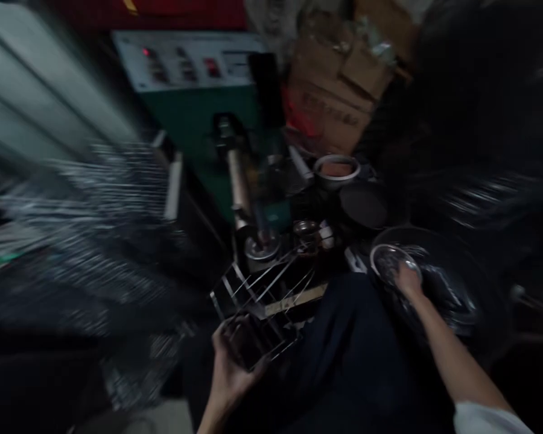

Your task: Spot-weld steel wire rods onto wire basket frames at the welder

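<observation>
Near the bottom centre, my left hand point(230, 375) is closed around the end of a metal wire rack point(244, 337), its thin bars pointing up and away from me. On the right, my right hand point(408, 281) reaches into a small round bowl point(374, 260) with a pale rim. Its fingers are blurred, so I cannot make out whether they hold anything. That bowl rests in a wide dark basin point(461, 247), beside something wrapped in shiny dark plastic point(452, 295). My knee in dark trousers point(353, 325) lies between the two hands.
Ahead stands a green machine point(185, 126) with a switch panel point(172, 51) and a pale rod point(239, 187) ending over a round metal piece point(262, 248). Behind are cardboard boxes point(330, 90) and a white tub point(337, 169). Stacked metal wire pieces point(104, 193) fill the left.
</observation>
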`<state>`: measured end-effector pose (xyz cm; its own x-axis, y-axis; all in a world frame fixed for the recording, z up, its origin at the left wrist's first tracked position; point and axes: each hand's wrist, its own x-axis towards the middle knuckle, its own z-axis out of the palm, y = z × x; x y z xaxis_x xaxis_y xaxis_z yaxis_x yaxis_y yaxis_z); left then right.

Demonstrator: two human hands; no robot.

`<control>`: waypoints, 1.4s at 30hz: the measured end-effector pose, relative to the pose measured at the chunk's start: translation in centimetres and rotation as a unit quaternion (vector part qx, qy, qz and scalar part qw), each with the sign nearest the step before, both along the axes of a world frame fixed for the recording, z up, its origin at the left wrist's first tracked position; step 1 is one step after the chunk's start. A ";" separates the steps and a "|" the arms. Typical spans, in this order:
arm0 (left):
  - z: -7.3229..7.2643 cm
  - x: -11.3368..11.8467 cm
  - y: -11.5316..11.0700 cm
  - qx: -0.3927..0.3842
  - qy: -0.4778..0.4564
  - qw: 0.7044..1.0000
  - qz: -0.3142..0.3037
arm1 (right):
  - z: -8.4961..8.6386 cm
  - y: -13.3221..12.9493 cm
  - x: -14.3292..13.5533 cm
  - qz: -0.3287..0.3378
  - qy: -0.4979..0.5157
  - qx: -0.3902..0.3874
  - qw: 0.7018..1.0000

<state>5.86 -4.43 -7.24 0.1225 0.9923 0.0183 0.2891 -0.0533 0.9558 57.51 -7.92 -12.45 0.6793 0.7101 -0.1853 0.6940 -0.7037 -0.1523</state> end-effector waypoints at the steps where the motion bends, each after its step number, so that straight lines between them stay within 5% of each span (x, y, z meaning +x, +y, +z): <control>1: 0.3 -0.2 0.3 0.012 -0.011 1.000 -0.023 | 0.1 0.0 0.4 0.002 -0.004 0.003 1.000; 5: 0.6 -1.5 1.6 0.030 -0.002 0.998 -0.046 | 1.0 0.3 1.1 -0.023 -0.001 0.083 0.996; 8: 0.3 -2.3 2.4 0.038 0.022 0.997 -0.056 | 4.3 1.5 -1.7 0.012 0.083 0.223 0.971; 12: 0.0 -2.9 3.6 0.039 0.042 0.996 -0.072 | 11.4 4.7 -10.4 0.228 0.285 0.291 0.884; 16: 0.2 -3.8 4.5 0.056 0.046 0.992 -0.101 | 15.4 8.5 -18.7 0.469 0.185 0.339 0.794; 19: 0.4 -4.8 4.9 0.060 0.043 0.991 -0.115 | 14.9 11.2 -21.7 0.578 0.084 0.343 0.735; 22: 0.3 -5.8 5.3 0.052 0.031 0.991 -0.119 | 13.4 13.1 -22.8 0.622 0.052 0.318 0.714; 30: -0.4 -7.8 7.9 0.033 0.041 0.990 -0.132 | 11.2 14.4 -24.3 0.616 0.017 0.357 0.702; 42: -1.6 -8.6 9.6 0.024 0.072 0.989 -0.124 | 11.2 15.7 -25.9 0.566 0.079 0.390 0.722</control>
<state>-2.76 5.16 -8.85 0.3660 0.9301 0.0298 0.3949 -0.1842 0.9001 31.57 7.79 -1.27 -0.4049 0.7233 0.5594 0.6877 0.6441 -0.3351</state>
